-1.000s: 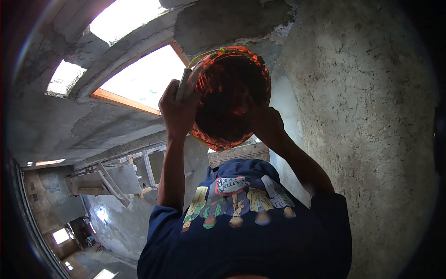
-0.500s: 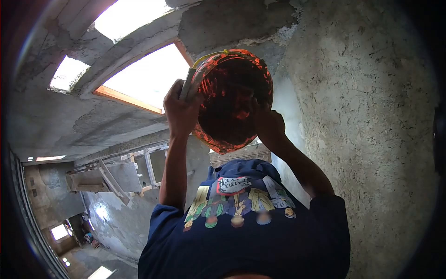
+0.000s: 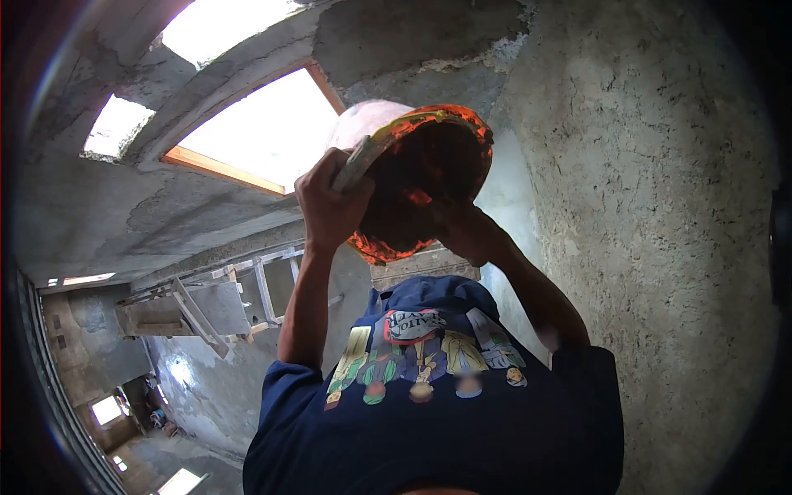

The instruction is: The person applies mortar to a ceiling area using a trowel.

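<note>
A mortar-crusted bucket [image 3: 371, 118], pale pinkish outside and glowing orange-red inside, is held up in front of my chest. Its mouth tilts towards me, and the interior is mostly too dark to read. My left hand [image 3: 328, 198] is wrapped round the grey grip of the bucket's handle [image 3: 354, 165], against the left of the rim. At the lower right of the mouth, my right hand [image 3: 470, 233] reaches inside with its fingers closed. Shadow hides what those fingers grip.
A rough plastered wall [image 3: 635, 247] rises close on my right. Wooden planks [image 3: 429, 266] lie behind the bucket. To the left are a wooden frame structure [image 3: 264, 289] and a bright opening with an orange wooden frame [image 3: 227, 172].
The bucket has tipped, so more of its outer side shows at the upper left. My left hand has shifted slightly right and down with the grip; my right hand has moved lower and left.
</note>
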Demonstrator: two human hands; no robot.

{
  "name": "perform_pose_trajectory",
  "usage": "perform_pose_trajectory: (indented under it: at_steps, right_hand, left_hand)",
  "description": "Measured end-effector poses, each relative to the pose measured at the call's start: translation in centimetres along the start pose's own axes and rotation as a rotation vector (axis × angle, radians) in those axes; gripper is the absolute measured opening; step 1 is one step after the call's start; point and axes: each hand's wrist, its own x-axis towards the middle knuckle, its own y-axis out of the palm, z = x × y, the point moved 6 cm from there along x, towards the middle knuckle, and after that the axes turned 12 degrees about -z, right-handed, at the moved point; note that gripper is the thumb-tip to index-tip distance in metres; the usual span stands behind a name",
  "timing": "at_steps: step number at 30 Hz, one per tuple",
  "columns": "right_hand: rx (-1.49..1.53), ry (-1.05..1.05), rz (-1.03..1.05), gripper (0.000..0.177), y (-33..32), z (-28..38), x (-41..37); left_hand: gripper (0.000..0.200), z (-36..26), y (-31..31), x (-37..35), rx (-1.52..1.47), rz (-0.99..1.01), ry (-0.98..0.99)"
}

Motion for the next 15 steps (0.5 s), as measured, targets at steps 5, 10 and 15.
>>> perform_pose_trajectory:
  at_steps: [5, 10, 15]
  right_hand:
    - [0.538, 0.564, 0.351, 0.029, -1.2, 0.2, 0.7]
    - [1.160, 1.172, 0.585, 0.033, 1.9, 0.7, -1.7]
    - [1.572, 1.171, 0.721, 0.037, 4.4, 1.2, -1.2]
  left_hand:
    - [0.019, -0.3, -0.6, 0.5, -0.018, 0.045, -0.055]
    - [0.018, 0.4, -0.7, 0.1, 0.014, 0.119, 0.003]
    - [0.017, 1.6, -1.1, 0.1, -0.025, 0.107, -0.019]
